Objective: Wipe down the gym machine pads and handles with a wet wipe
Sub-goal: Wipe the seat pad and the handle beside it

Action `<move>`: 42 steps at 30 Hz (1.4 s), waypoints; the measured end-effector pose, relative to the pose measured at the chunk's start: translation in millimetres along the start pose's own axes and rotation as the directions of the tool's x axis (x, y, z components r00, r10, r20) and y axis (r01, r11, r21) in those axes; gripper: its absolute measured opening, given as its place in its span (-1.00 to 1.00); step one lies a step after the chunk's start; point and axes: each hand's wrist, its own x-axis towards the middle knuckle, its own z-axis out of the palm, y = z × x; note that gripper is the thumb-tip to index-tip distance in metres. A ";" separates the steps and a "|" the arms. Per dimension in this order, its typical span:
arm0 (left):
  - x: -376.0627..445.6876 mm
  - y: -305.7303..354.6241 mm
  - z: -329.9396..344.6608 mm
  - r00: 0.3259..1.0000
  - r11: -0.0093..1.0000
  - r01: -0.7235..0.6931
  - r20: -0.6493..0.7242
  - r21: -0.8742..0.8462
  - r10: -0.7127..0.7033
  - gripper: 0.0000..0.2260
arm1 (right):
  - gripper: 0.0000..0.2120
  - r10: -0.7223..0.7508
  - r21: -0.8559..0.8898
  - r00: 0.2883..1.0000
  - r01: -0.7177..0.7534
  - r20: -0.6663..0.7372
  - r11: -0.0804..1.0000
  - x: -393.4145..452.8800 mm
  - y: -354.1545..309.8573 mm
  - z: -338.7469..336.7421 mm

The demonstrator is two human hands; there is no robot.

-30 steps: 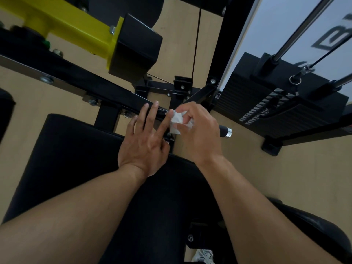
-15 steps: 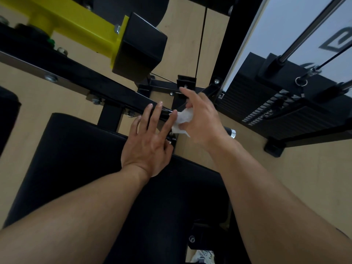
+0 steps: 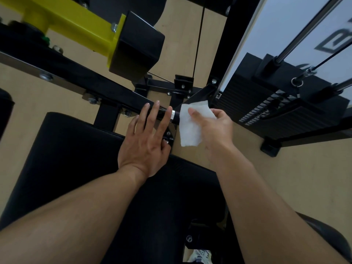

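right hand [image 3: 215, 128] pinches the wipe [image 3: 190, 126] with thumb on top, holding it unfolded right at the handle [image 3: 174, 116], covering the part past its silver ring. left hand [image 3: 146, 141] lies flat with fingers straight, holding nothing, fingertips on the black bar [image 3: 114, 92] just left of the handle and palm over the pad [image 3: 66, 159] edge.
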 end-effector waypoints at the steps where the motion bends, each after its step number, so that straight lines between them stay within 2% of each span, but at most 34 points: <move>1: -0.2 -0.3 0.0 1.000 1.000 -0.015 -0.003 0.006 0.015 -0.20 | -0.59 0.007 -0.021 1.000 -0.008 -0.020 1.000 0.8 1.2 1.7; 3: -0.4 -0.9 -0.4 0.998 0.998 -0.064 -0.008 0.023 0.064 -0.24 | -0.58 0.012 -0.030 0.999 -0.012 -0.031 0.999 3.4 1.2 5.6; 5: -0.6 -1.3 -0.9 0.995 0.994 -0.102 -0.013 0.044 0.102 -0.30 | -0.60 0.075 0.014 0.997 -0.075 0.002 0.997 2.9 -2.6 9.3; 9: -0.8 -1.5 -1.0 0.995 0.992 -0.104 0.008 0.068 0.103 -0.34 | -0.62 0.206 0.131 0.967 -0.226 0.151 0.965 1.3 -10.5 7.2; 11: 0.4 -1.2 -0.3 0.995 0.993 -0.095 0.024 0.069 0.093 -0.33 | -0.62 0.168 0.043 0.972 -0.178 0.162 0.983 1.1 -9.7 4.3; 13: 1.1 -0.7 -0.4 0.997 0.996 -0.069 0.035 0.057 0.067 -0.30 | -0.66 0.056 -0.090 0.997 -0.051 0.048 0.995 1.3 -5.9 2.1; 16: 1.5 0.0 0.3 0.998 0.998 -0.047 0.048 0.051 0.045 -0.28 | -0.65 -0.148 -0.265 0.986 0.123 -0.073 0.956 5.5 1.6 2.1; 17: 1.5 0.0 0.6 0.998 0.998 -0.045 0.053 0.049 0.043 -0.28 | -0.62 -0.225 -0.358 0.969 0.177 -0.099 0.917 7.3 4.5 2.8; 19: 1.8 -0.2 0.8 0.998 0.998 -0.043 0.056 0.044 0.041 -0.28 | -0.59 -0.477 -0.598 0.872 0.324 -0.113 0.733 7.5 8.5 3.6; 21: 2.0 0.0 1.0 0.997 0.998 -0.042 0.061 0.036 0.040 -0.28 | -0.64 -0.694 -0.693 0.720 0.497 -0.005 0.522 0.7 9.6 5.8; 22: 2.0 0.0 1.1 0.997 0.999 -0.041 0.063 0.029 0.039 -0.28 | -0.63 -0.724 -0.686 0.684 0.571 0.094 0.450 -2.7 11.1 7.8; 23: 1.8 0.1 1.0 0.997 0.999 -0.041 0.067 0.022 0.040 -0.28 | -0.59 -0.697 -0.667 0.686 0.621 0.210 0.410 -5.4 13.8 9.8; 26: 0.2 -0.3 2.6 0.997 0.999 -0.049 0.059 0.018 0.048 -0.30 | -0.41 -0.438 -0.671 0.740 0.661 0.511 0.334 -2.7 28.4 12.5; 28: -0.1 -0.2 4.1 0.998 0.999 -0.050 0.031 -0.006 0.050 -0.33 | -0.36 -0.404 -0.688 0.706 0.692 0.581 0.220 5.8 38.6 13.2; 30: 0.0 0.0 4.1 0.999 0.998 -0.051 0.013 -0.027 0.051 -0.32 | -0.41 -0.473 -0.689 0.666 0.708 0.577 0.158 12.1 42.4 14.9; 31: 0.0 -0.1 3.8 0.999 0.998 -0.051 0.009 -0.031 0.051 -0.31 | -0.43 -0.499 -0.683 0.653 0.714 0.569 0.155 13.3 43.3 15.3; 33: -0.3 -0.8 3.2 0.999 0.998 -0.046 0.015 -0.032 0.047 -0.29 | -0.47 -0.541 -0.677 0.665 0.703 0.515 0.220 16.0 47.2 9.0; 36: 0.0 -1.3 2.7 0.999 0.999 -0.034 0.036 -0.031 0.036 -0.24 | -0.53 -0.629 -0.695 0.709 0.626 0.319 0.354 25.5 60.7 -17.1; 39: 0.4 -0.7 2.4 0.998 0.999 -0.037 0.046 -0.024 0.039 -0.23 | -0.61 -0.649 -0.728 0.733 0.557 0.206 0.399 24.4 66.3 -12.7; 42: -1.3 -1.0 3.9 0.998 0.999 -0.044 0.043 -0.004 0.044 -0.25 | -0.53 -0.677 -0.670 0.685 0.638 0.269 0.379 11.8 59.0 30.1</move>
